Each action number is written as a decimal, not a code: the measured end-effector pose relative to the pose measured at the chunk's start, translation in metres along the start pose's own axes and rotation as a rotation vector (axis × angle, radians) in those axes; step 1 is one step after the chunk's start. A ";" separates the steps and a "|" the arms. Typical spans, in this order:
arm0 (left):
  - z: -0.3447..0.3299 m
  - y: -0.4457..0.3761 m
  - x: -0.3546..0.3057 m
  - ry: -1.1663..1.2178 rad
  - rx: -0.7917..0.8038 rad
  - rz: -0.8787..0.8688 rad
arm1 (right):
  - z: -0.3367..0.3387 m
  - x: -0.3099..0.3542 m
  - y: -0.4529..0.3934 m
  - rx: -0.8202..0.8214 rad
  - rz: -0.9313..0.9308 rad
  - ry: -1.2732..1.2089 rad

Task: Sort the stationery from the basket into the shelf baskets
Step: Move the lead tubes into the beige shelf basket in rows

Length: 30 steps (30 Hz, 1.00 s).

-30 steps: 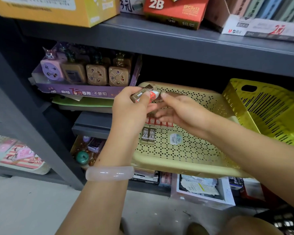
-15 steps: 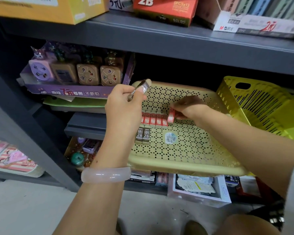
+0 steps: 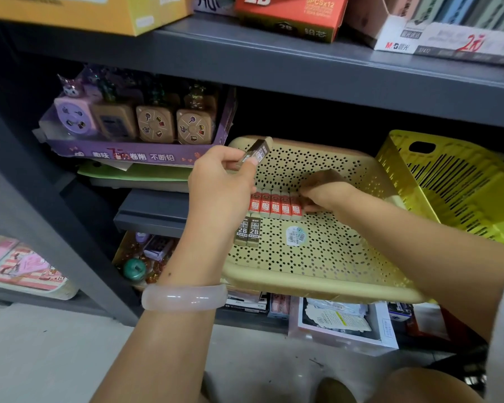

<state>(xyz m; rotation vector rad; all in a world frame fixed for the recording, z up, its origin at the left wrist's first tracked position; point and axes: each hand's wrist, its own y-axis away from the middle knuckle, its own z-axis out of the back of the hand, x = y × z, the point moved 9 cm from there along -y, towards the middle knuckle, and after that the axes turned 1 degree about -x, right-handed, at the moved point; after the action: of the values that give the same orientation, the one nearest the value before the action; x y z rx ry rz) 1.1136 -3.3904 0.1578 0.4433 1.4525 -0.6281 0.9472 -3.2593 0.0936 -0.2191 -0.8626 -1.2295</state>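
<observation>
A beige perforated tray basket (image 3: pixel 317 274) sits on the shelf, tilted toward me. In it lie a row of several red lead packs (image 3: pixel 275 205) and, below them, two brown 2B lead packs (image 3: pixel 248 231). My left hand (image 3: pixel 220 187) is raised over the tray's left side and pinches a brown lead pack (image 3: pixel 256 154) between thumb and fingers. My right hand (image 3: pixel 325 191) is down in the tray, its fingertips on the rightmost red pack at the end of the row.
A yellow slotted basket (image 3: pixel 454 187) leans at the right. A purple display box of pencil sharpeners (image 3: pixel 134 126) stands at the left. Boxes line the grey upper shelf (image 3: pixel 274 62). A white barcode sticker (image 3: pixel 295 235) is on the tray floor.
My right hand took the red pack from my left hand, carried it down and set it at the right end of the red row. My left hand kept the brown pack.
</observation>
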 end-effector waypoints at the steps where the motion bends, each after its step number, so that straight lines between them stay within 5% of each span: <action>1: -0.002 0.001 0.000 0.010 0.018 0.006 | 0.005 0.008 0.004 -0.032 0.044 -0.034; 6: -0.007 0.001 0.003 0.057 0.049 0.036 | -0.005 0.061 0.039 0.257 0.321 -0.776; 11: -0.003 0.002 0.002 0.097 0.007 0.025 | -0.004 0.071 0.044 0.288 0.327 -0.985; 15: -0.002 0.001 -0.007 -0.128 0.013 -0.070 | -0.006 0.062 0.042 0.223 0.335 -0.851; 18: 0.005 0.001 -0.019 -0.297 -0.037 -0.201 | -0.003 0.047 0.034 0.094 0.302 -0.461; 21: 0.011 -0.002 -0.018 -0.266 -0.061 -0.187 | -0.025 0.028 0.031 0.189 0.179 -0.161; 30: 0.010 -0.004 -0.013 -0.199 -0.042 -0.158 | -0.041 0.025 0.037 0.226 0.179 -0.066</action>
<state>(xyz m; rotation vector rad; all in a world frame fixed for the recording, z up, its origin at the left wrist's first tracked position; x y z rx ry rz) 1.1184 -3.3978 0.1718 0.2273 1.3161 -0.7453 1.0008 -3.2883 0.0936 -0.1516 -1.0096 -0.9539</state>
